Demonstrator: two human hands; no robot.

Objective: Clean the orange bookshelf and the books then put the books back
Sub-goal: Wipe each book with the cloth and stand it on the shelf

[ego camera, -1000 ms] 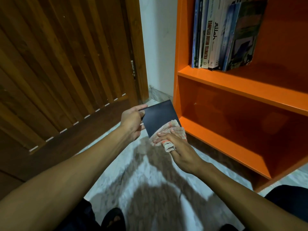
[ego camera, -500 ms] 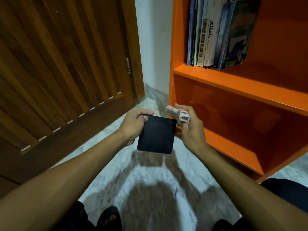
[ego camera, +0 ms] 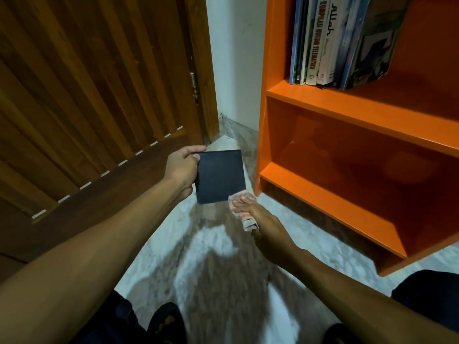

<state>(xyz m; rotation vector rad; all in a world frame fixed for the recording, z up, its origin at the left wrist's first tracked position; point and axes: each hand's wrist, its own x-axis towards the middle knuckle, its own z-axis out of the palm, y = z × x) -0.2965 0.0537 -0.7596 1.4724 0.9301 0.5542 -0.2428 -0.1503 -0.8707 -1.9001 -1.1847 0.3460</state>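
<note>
My left hand [ego camera: 182, 168] grips a small dark book [ego camera: 219, 176] by its left edge and holds it flat above the floor. My right hand [ego camera: 258, 216] holds a pale folded cloth [ego camera: 244, 217] under its fingers, at the book's lower right corner. The orange bookshelf [ego camera: 347, 115] stands to the right. Its lower compartment holds nothing. Several books [ego camera: 332, 40] stand on the shelf above, leaning left.
A brown slatted wooden door [ego camera: 94, 90] fills the left side. A white wall [ego camera: 236, 58] sits between door and shelf. The floor [ego camera: 223, 264] is grey marble. My feet and dark trousers show at the bottom edge.
My right hand has come down from beside the shelf's edge to the book's lower right corner with the cloth. My left hand has tilted the book flatter.
</note>
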